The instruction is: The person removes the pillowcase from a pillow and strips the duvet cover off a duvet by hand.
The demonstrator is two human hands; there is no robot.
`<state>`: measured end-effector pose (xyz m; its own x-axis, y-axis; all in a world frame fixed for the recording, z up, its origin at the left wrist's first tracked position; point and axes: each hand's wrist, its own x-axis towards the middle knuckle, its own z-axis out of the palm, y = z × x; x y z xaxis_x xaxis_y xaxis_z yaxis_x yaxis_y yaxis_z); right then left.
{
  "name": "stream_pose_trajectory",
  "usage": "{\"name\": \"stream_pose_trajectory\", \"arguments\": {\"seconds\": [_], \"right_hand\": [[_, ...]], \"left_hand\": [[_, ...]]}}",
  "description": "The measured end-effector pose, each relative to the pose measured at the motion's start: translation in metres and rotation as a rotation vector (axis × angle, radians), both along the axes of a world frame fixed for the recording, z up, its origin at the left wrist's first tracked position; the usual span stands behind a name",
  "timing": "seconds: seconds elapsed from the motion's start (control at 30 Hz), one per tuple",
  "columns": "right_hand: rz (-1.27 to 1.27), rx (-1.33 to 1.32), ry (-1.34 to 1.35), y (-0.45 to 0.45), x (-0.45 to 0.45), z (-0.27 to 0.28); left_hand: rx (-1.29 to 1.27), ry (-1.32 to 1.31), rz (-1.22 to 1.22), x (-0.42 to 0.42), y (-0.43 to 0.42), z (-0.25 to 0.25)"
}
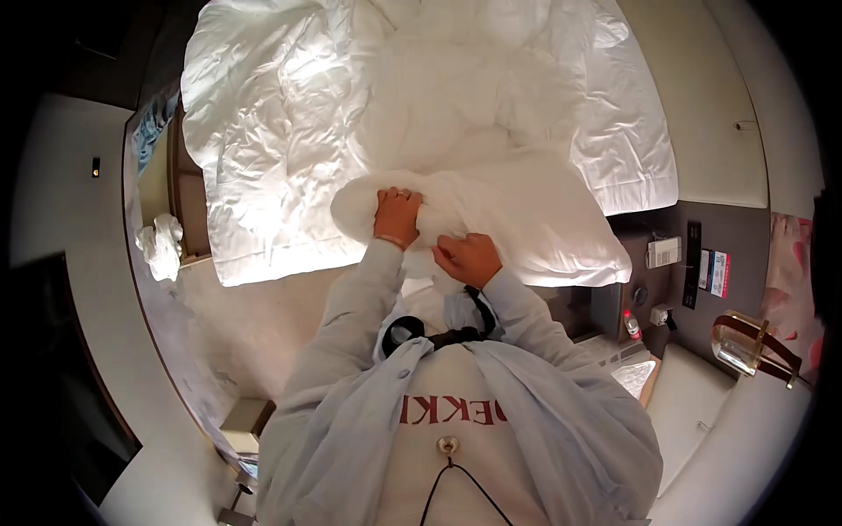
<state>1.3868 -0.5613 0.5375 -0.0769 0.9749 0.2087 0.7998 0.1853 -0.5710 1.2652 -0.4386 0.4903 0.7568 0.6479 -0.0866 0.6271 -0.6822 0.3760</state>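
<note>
A white pillow (526, 215), its cover loose and bunched at the near left end, lies across the near side of the bed. My left hand (397, 216) grips that bunched end from above, fingers curled into the soft fabric. Just right of it and closer to my body, my right hand (469, 259) is closed in a fist on the pillow's near edge. What lies inside the folds between my hands is hidden. Beneath and beyond spreads a rumpled white duvet (281, 167).
At the right stand a dark bedside unit (605, 307), a small bottle (631, 324) and a wall lamp (739, 344). A white bundle (161, 247) sits at the left. Carpeted floor (254, 320) shows at the bed's near left, with a small box-shaped piece (248, 424) below.
</note>
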Motion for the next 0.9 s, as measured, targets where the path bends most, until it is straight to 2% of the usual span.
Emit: {"name": "stream_pose_trajectory", "arguments": {"seconds": [0.03, 0.07, 0.1, 0.2, 0.3, 0.37, 0.5, 0.53, 0.57, 0.63, 0.67, 0.73, 0.8, 0.83, 0.9], "right_hand": [[-0.116, -0.076, 0.029, 0.004, -0.009, -0.002], [-0.23, -0.154, 0.057, 0.005, -0.015, -0.003], [-0.231, -0.158, 0.051, 0.005, -0.016, -0.003], [-0.235, -0.319, -0.019, -0.004, -0.022, -0.008], [-0.158, -0.364, -0.132, -0.027, -0.017, -0.007], [-0.181, -0.394, 0.033, -0.044, -0.005, 0.0], [-0.272, -0.34, -0.011, -0.034, 0.004, -0.004], [-0.243, -0.203, -0.022, -0.032, 0.01, -0.008], [-0.24, -0.188, -0.016, -0.026, 0.018, -0.011], [-0.113, -0.044, -0.213, -0.012, 0.036, -0.008], [-0.045, 0.091, -0.261, -0.002, 0.047, -0.002], [0.079, 0.302, -0.358, 0.016, 0.068, 0.042], [0.183, 0.433, -0.469, 0.018, 0.086, 0.081], [0.174, 0.424, -0.466, 0.016, 0.084, 0.097], [0.245, 0.591, -0.474, 0.007, 0.073, 0.118]], "left_hand": [[0.004, -0.005, -0.007, 0.01, 0.007, -0.004], [-0.022, 0.133, 0.001, 0.019, 0.012, -0.011], [-0.052, 0.274, 0.012, 0.026, 0.015, -0.018], [-0.03, 0.321, 0.024, 0.032, 0.023, -0.034], [-0.041, 0.16, 0.085, 0.02, 0.029, -0.057], [-0.119, 0.22, 0.113, 0.021, 0.03, -0.051], [-0.109, 0.174, 0.139, 0.01, 0.024, -0.04], [-0.079, 0.128, 0.151, 0.006, 0.029, -0.033], [-0.064, 0.131, 0.154, 0.003, 0.033, -0.025], [0.038, -0.038, 0.104, -0.004, 0.033, 0.006], [0.049, -0.035, 0.107, -0.007, 0.032, 0.024], [0.164, -0.091, -0.043, -0.011, 0.024, 0.076], [0.408, -0.361, -0.18, -0.02, 0.006, 0.125], [0.525, -0.465, -0.172, -0.025, 0.002, 0.144], [0.723, -0.635, -0.15, -0.035, 0.001, 0.172]]}}
